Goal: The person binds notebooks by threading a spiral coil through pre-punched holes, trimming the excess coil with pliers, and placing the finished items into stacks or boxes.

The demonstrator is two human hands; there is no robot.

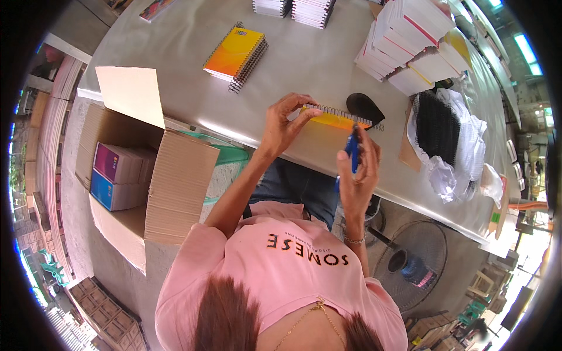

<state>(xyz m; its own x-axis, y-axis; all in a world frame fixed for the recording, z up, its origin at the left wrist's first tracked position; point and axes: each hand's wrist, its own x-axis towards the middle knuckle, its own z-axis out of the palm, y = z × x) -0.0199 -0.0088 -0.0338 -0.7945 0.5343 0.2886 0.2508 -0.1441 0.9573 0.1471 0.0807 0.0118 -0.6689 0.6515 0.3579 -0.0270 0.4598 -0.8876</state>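
My left hand (285,120) grips the left end of a yellow-orange spiral notebook (333,119), thumb in front and fingers behind. The notebook stands tilted at the table's near edge with its dark wire coil on top. Closed around blue-handled pliers (352,146), my right hand (362,167) is at the coil's right end, where some loose loops stick out. The tips of the pliers are too small to make out clearly. Just behind that end lies a flat black rounded piece (366,108). Farther back on the left rests a small pile of yellow-orange spiral notebooks (235,54).
An open cardboard box (181,184) at left holds stacked purple and blue notebooks (120,178). Stacks of unbound pages (404,41) stand at far right on the grey table (187,70). Nearer lie black coils (436,128) on white plastic (468,126). A fan (410,266) stands below.
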